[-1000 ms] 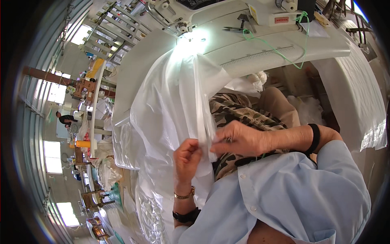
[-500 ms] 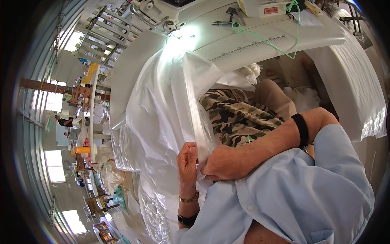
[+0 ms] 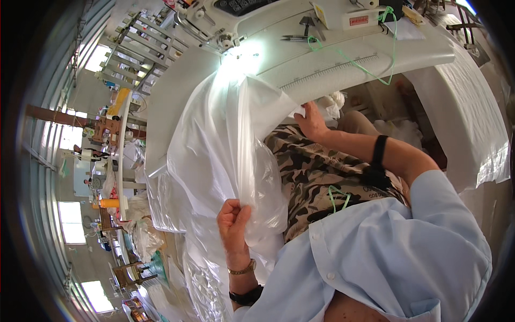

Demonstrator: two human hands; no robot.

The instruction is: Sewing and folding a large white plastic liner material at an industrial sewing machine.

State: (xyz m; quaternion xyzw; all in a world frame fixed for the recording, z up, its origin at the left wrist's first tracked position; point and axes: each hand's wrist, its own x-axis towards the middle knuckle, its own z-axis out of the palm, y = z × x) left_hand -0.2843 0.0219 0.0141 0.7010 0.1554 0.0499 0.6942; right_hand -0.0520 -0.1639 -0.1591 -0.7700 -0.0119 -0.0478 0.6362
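A thin, shiny white plastic-like sheet (image 3: 204, 139) runs down from under the sewing machine (image 3: 228, 40) toward me, with a folded strip (image 3: 245, 155) lying lengthwise along it. My left hand (image 3: 233, 222) is closed on the near end of that strip, thumb on top. Farther up and to the right, at the table's front edge, my right hand (image 3: 313, 123) has its fingers bent in around the sheet's right-hand edge. A bright lamp glare hides the needle area, where the sheet meets the machine.
On the white machine table (image 3: 332, 59) lie black snips (image 3: 294, 38), a green cord (image 3: 365, 70) and a white box (image 3: 357, 20). A printed ruler runs along the table. Camouflage cloth (image 3: 311, 177) covers my lap. More white sheeting (image 3: 472, 118) hangs at the right.
My right hand has left the strip beside my left hand and moved up and away to the sheet's right edge. My left hand has shifted slightly left, still holding the strip.
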